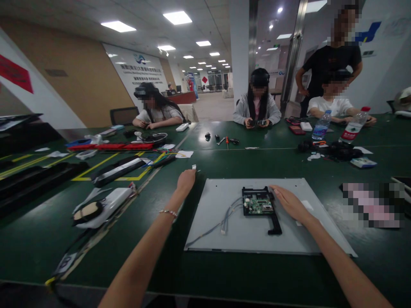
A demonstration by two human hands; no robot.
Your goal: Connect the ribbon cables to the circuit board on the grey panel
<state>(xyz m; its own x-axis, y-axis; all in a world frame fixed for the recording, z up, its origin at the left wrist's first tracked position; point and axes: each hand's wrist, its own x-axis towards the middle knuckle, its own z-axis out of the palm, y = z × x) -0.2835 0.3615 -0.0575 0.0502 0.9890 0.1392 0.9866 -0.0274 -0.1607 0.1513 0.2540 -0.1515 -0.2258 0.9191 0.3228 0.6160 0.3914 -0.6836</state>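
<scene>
A flat grey panel (257,239) lies on the green table, carrying a black bracket (275,226) with a green circuit board (260,204). Thin grey wires (226,214) run from the board to the panel's lower left, with a white connector on one branch. Beyond the panel's upper left corner, my left hand (186,179) has its fingers closed round a small white piece (194,167). My right hand (290,203) is over the panel, its fingers stretched out, the tips at the bracket's upper right corner; nothing shows in its grasp.
White and black packs (105,207) with cables lie on the left of the green table (173,273). Several tools, including an orange-handled screwdriver (227,142), sit beyond the panel. Two bottles (321,125) stand at the back right. Several people are across the table.
</scene>
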